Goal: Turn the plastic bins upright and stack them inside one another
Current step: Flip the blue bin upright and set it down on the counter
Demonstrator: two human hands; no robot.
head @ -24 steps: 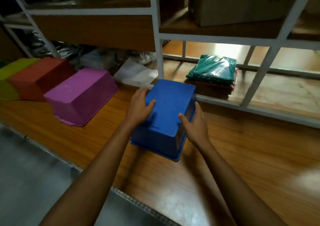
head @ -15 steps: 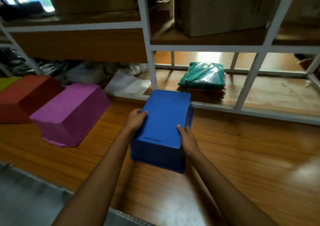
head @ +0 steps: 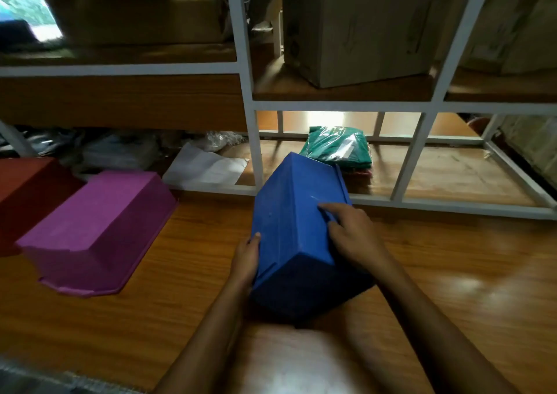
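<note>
The wooden worktop (head: 452,288) runs under the white shelf frame (head: 254,140), and on it your task's things lie in a row; the purple bin (head: 99,231) sits mouth-down to your left, well apart from your hands, its long axis running away from you and slightly rightward, with the red bin (head: 27,188) just beyond it, also mouth-down and partly cut off by the picture's edge; the blue bin (head: 298,234) is straight ahead of you, tilted up between your hands, with no mouth-down footing on the worktop; its long axis runs away from you toward the shelf, its flat base faces up and to your left, and its rim edge shows at the far right, so the mouth looks to point down and right, though the opening itself is hidden; your left hand (head: 245,258) is closed on the near left edge, thumb on top; your right hand (head: 352,237) lies curled over the right wall, fingers spread along it; both hold the bin, the left nearer you; I judge the roll must carry on rightward about that long axis until the mouth faces up.
</note>
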